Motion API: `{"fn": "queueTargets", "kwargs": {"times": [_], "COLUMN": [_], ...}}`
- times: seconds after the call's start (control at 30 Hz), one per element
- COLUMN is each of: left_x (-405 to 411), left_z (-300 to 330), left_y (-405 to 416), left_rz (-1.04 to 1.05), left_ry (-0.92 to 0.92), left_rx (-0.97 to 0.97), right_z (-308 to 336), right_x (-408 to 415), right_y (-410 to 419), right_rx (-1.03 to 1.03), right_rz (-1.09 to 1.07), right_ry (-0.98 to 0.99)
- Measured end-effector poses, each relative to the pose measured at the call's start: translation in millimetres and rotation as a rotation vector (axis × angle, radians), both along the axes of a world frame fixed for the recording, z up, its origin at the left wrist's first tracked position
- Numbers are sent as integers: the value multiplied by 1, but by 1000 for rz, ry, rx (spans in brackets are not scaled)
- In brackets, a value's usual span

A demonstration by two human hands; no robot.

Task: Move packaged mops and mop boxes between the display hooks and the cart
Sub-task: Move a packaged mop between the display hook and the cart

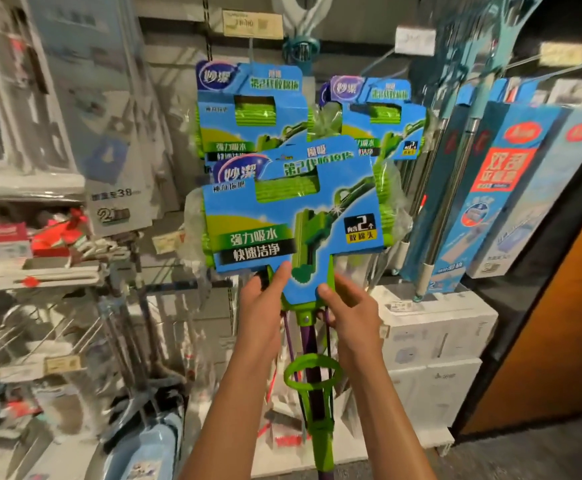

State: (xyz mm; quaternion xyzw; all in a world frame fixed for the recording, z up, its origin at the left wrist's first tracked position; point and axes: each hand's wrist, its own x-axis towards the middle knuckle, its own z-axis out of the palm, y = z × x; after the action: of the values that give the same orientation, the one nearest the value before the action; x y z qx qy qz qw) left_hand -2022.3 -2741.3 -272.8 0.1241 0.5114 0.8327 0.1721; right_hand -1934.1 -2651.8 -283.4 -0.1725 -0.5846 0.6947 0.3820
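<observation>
A packaged sponge mop (293,209) with a blue-and-green card and a green-and-purple handle stands upright in front of me. My left hand (261,299) grips the lower left of its card and head, thumb on the front. My right hand (348,306) holds the lower right the same way. Behind it, two more packaged mops of the same kind, one (248,109) at the left and one (379,116) at the right, hang from display hooks. Tall blue mop boxes (483,188) hang at the right.
White cartons (435,341) are stacked on the floor at the right, beside an orange-brown panel (552,341). Shelves with packaged goods (40,237) and wire racks fill the left. Price tags (251,24) sit on the hook ends above. No cart is in view.
</observation>
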Motion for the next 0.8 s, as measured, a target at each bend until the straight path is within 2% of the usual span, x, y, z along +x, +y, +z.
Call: {"fn": "queueTargets", "kwargs": {"times": [0.13, 0.27, 0.5, 0.7, 0.8], "left_x": [-23, -35, -37, -45, -47], "left_z": [2, 7, 21, 33, 36], "left_y": [10, 25, 63, 90, 110], "left_rz": [-11, -41, -84, -110, -46], "left_ry": [-29, -47, -44, -41, -29], "left_rx": [91, 117, 102, 90, 27], "right_z": [3, 20, 42, 48, 51], "right_x": [-17, -29, -48, -55, -56], "right_y": [9, 27, 65, 99, 119], "right_rx": [47, 42, -106, -102, -93], "right_rz": [40, -22, -162, -148, -131], "right_ry": [-21, -16, 31, 96, 92]}}
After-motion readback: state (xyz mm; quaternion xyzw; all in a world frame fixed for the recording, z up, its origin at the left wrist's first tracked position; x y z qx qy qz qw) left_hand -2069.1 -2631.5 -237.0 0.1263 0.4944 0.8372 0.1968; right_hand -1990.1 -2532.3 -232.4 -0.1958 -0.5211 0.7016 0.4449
